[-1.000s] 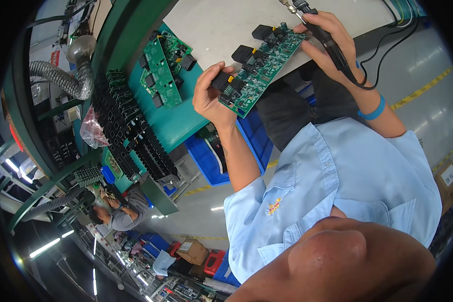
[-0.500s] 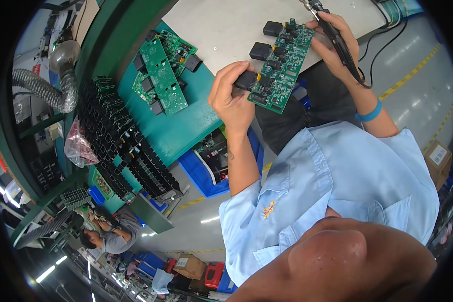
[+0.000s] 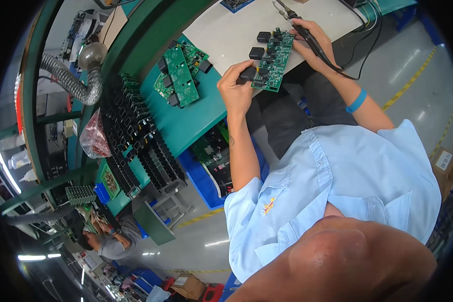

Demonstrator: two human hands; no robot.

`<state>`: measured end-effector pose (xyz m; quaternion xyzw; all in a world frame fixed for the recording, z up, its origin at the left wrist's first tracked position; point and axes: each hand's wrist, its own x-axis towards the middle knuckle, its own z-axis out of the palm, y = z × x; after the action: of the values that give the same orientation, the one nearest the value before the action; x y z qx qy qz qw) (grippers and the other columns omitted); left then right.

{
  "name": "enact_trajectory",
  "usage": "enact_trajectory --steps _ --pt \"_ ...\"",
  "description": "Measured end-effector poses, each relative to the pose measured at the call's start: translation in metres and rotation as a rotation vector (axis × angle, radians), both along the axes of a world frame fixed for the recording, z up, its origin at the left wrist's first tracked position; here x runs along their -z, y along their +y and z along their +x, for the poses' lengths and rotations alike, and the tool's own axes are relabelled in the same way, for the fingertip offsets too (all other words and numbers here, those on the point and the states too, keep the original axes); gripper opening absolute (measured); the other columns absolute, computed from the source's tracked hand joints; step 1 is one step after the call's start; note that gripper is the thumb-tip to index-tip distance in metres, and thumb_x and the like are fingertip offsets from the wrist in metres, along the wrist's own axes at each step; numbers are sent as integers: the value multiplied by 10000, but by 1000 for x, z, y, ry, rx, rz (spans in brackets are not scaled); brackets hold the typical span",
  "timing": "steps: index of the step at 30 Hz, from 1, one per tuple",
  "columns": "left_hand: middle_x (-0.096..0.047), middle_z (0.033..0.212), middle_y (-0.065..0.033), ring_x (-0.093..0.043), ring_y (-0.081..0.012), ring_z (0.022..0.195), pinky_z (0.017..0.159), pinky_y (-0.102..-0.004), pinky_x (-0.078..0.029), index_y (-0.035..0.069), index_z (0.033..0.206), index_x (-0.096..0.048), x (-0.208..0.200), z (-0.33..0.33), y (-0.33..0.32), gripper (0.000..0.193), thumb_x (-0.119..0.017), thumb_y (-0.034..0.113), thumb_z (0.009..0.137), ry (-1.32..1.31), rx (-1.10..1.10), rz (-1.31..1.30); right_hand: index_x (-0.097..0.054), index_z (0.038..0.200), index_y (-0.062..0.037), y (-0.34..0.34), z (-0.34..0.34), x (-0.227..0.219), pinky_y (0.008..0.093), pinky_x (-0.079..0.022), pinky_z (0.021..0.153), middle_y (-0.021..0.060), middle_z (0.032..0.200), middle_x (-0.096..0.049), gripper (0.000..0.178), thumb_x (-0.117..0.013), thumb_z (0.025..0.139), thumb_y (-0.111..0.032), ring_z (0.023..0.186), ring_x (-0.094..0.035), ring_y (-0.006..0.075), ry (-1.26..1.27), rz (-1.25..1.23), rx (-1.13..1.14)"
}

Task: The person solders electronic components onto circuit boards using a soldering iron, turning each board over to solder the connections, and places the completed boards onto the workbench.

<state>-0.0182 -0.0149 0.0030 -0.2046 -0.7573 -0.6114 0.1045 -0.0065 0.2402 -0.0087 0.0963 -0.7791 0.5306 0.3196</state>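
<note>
Green rectangular circuit board (image 3: pixel 271 63) with black blocks is pinched at its near end by the left hand (image 3: pixel 235 90), fingers closed on it, above the white bench (image 3: pixel 226 32). The right hand (image 3: pixel 312 45) grips a black soldering iron (image 3: pixel 307 38) beside its far edge. Two more green boards (image 3: pixel 178 75) lie left of the fingers. A blue bin (image 3: pixel 201 173) below holds boards.

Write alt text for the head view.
A person's left hand holds a green circuit board while the right hand grips a soldering iron beside it, over a white bench mat. More boards lie left.
</note>
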Motion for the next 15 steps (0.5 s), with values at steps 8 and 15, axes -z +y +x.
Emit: enact_trajectory --steps 8,15 --pt "-759 1070 -106 -693 -200 925 855 -296 -545 -11 1154 -743 8 -6 -17 511 -714 -165 668 -128 180 43 -618 1357 -48 3 0 1 257 -550 915 62 1235 -630 511 -686 865 76 1055 -687 161 -69 -47 -15" --pt "-713 1194 -196 -681 -263 1054 961 -324 -546 -48 1217 -713 -8 -22 -28 543 -738 -171 689 -448 525 261 -618 1367 -58 15 -5 -3 248 -549 916 56 1239 -626 516 -686 874 78 1060 -683 148 -70 -145 -42"
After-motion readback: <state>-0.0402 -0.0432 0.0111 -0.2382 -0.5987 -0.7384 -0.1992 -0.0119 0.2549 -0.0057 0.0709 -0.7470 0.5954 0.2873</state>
